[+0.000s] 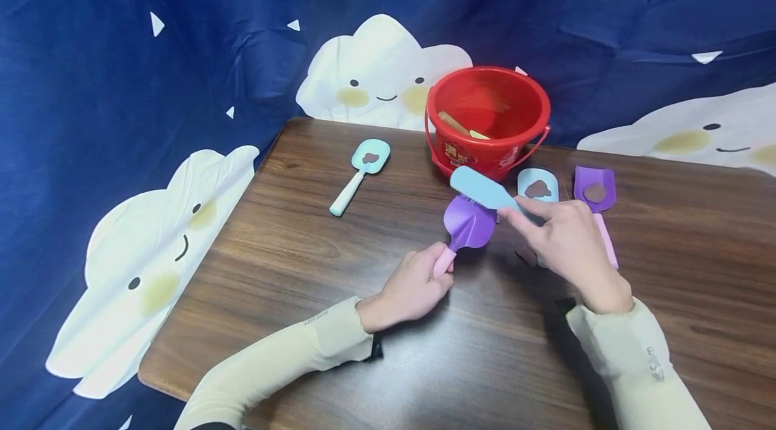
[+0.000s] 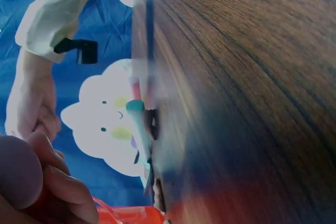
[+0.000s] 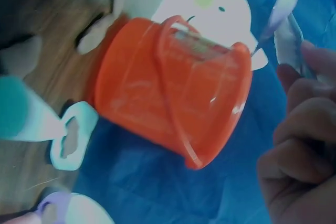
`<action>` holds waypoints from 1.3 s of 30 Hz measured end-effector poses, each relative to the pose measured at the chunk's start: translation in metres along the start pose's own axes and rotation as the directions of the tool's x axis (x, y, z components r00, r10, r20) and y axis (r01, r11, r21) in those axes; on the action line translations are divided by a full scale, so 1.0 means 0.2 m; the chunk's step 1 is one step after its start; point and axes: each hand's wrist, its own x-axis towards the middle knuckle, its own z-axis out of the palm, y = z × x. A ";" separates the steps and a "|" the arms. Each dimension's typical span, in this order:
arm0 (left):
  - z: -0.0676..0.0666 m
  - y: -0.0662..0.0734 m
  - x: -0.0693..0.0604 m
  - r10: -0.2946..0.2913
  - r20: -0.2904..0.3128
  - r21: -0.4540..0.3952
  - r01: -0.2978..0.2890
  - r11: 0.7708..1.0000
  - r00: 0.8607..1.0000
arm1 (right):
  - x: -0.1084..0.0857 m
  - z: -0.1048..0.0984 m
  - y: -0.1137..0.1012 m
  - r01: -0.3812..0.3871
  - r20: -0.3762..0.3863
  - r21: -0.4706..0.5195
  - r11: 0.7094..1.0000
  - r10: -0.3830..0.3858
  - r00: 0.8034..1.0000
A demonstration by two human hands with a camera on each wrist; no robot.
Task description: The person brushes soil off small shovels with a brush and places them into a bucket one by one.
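The left hand [image 1: 413, 285] grips the pink handle [image 1: 444, 262] of a purple shovel [image 1: 475, 224], held above the bench [image 1: 291, 261] before the red bucket [image 1: 475, 156]; the right hand [image 1: 571, 241] pinches a pale-blue brush [image 1: 483, 188] whose bristles [image 1: 470, 200] meet, or nearly meet, the shovel's far edge. Pressing too hard could twist the shovel in the grip; a wide stroke of the brush might knock against the bucket just behind

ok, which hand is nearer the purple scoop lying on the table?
Right. In the head view, the right hand is just left of the purple scoop; the left hand is much farther left, gripping a purple fan-shaped tool.
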 end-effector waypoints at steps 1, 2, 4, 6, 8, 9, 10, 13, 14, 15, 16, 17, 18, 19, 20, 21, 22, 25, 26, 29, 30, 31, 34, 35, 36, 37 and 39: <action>0.00 0.00 0.00 0.000 0.004 -0.001 0.000 1.000 1.000 | 0.00 0.00 0.02 -0.022 -0.006 -0.005 1.000 0.022 1.000; 0.00 0.00 0.00 0.001 0.008 -0.003 -0.001 1.000 1.000 | -0.01 0.00 0.03 -0.053 -0.007 -0.009 0.999 0.053 0.999; 0.00 0.00 -0.01 0.002 0.017 -0.005 -0.002 1.000 1.000 | -0.01 0.00 0.05 -0.107 -0.012 -0.023 0.994 0.107 0.994; 0.00 0.00 -0.01 0.002 0.028 -0.007 -0.002 1.000 1.000 | -0.02 0.00 0.07 -0.163 -0.009 -0.013 0.987 0.163 0.987; 0.00 0.00 -0.01 0.002 0.036 -0.010 -0.002 1.000 0.999 | -0.02 0.01 0.08 -0.212 0.005 -0.001 0.977 0.212 0.977; 0.00 -0.01 -0.01 0.001 0.040 -0.018 0.000 1.000 0.999 | -0.03 0.01 0.08 -0.222 0.010 0.006 0.975 0.222 0.975; 0.00 -0.01 0.00 -0.002 0.044 -0.033 0.004 0.999 0.999 | -0.03 0.01 0.08 -0.224 0.010 0.013 0.974 0.224 0.974; 0.00 -0.01 0.01 -0.036 0.073 -0.172 0.049 0.984 0.997 | -0.04 0.02 0.07 -0.179 0.016 0.071 0.981 0.179 0.984; -0.01 -0.01 0.01 -0.054 0.087 -0.235 0.073 0.969 0.995 | -0.05 0.02 0.07 -0.148 0.018 0.092 0.985 0.147 0.989; -0.01 -0.01 0.01 -0.074 0.102 -0.296 0.101 0.950 0.992 | -0.05 0.03 0.06 -0.111 0.017 0.111 0.988 0.110 0.994; -0.01 -0.01 0.02 -0.092 0.116 -0.352 0.128 0.927 0.989 | -0.06 0.03 0.06 -0.074 0.016 0.133 0.988 0.072 0.997; -0.01 -0.01 0.02 -0.108 0.128 -0.400 0.151 0.904 0.986 | -0.06 0.03 0.06 -0.040 0.022 0.157 0.987 0.037 0.999; -0.02 -0.01 0.02 -0.123 0.139 -0.440 0.173 0.881 0.983 | -0.07 0.04 0.05 -0.007 0.024 0.172 0.985 0.003 1.000; -0.02 -0.01 0.03 -0.132 0.144 -0.457 0.184 0.870 0.981 | -0.07 0.04 0.05 0.022 0.026 0.185 0.983 -0.027 0.999; -0.02 -0.01 0.03 -0.135 0.145 -0.468 0.188 0.863 0.980 | -0.07 0.04 0.05 0.045 0.028 0.197 0.979 -0.051 0.998; -0.02 -0.01 0.03 -0.138 0.146 -0.476 0.192 0.858 0.980 | -0.07 0.04 0.05 0.060 0.031 0.207 0.976 -0.068 0.997; -0.03 -0.01 0.03 -0.141 0.148 -0.481 0.196 0.855 0.979 | -0.08 0.04 0.06 0.072 0.032 0.215 0.974 -0.081 0.996; -0.03 -0.01 0.03 -0.149 0.161 -0.491 0.210 0.846 0.976 | -0.08 0.04 0.07 0.080 0.043 0.228 0.970 -0.093 0.995; -0.03 -0.01 0.03 -0.147 0.160 -0.488 0.208 0.848 0.976 | -0.08 0.04 0.08 0.075 0.049 0.226 0.971 -0.088 0.995; -0.04 -0.01 0.02 -0.147 0.158 -0.470 0.205 0.859 0.977 | -0.08 0.04 0.10 0.063 0.054 0.219 0.974 -0.077 0.996; -0.04 0.00 0.02 -0.146 0.155 -0.459 0.202 0.865 0.977 | -0.07 0.04 0.11 0.060 0.051 0.215 0.975 -0.072 0.996; -0.04 0.00 0.02 -0.145 0.153 -0.449 0.200 0.871 0.977 | -0.07 0.03 0.12 0.051 0.048 0.209 0.977 -0.062 0.997; -0.04 0.00 0.01 -0.134 0.141 -0.400 0.181 0.898 0.981 | -0.06 0.03 0.13 0.000 0.029 0.164 0.986 -0.005 1.000; -0.04 0.00 0.00 -0.126 0.136 -0.376 0.168 0.911 0.983 | -0.06 0.03 0.13 -0.022 0.023 0.148 0.989 0.019 1.000; -0.04 0.00 0.00 -0.116 0.130 -0.350 0.155 0.924 0.985 | -0.05 0.02 0.13 -0.042 0.017 0.133 0.990 0.040 0.999; -0.04 0.00 0.00 -0.106 0.124 -0.324 0.141 0.935 0.987 | -0.05 0.02 0.12 -0.064 0.011 0.117 0.991 0.063 0.998; -0.03 -0.01 0.00 -0.092 0.110 -0.278 0.120 0.953 0.990 | -0.04 0.02 0.12 -0.094 -0.007 0.093 0.991 0.095 0.995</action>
